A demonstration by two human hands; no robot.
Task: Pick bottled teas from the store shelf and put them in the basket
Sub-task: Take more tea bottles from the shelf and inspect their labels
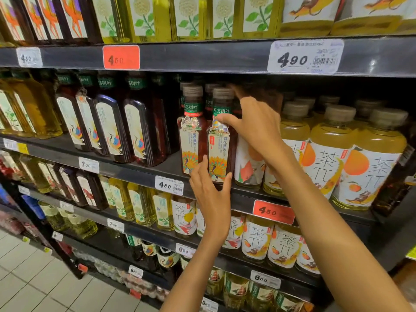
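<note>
Tea bottle (221, 140) upright at shelf (247, 197) edge; right hand (254, 124) fingers curled round its neck, left hand (210, 190) fingers spread, touching its base.

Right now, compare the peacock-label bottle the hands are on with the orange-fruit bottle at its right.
The peacock-label bottle is slim with dark reddish tea; the orange-fruit bottle is squat and wide with pale yellow tea. The peacock-label bottle's label is a narrow panel; the orange-fruit bottle's is white and wraps round it. The right hand and left hand meet only the peacock-label bottle. Both stand upright on one shelf, capped.
</note>
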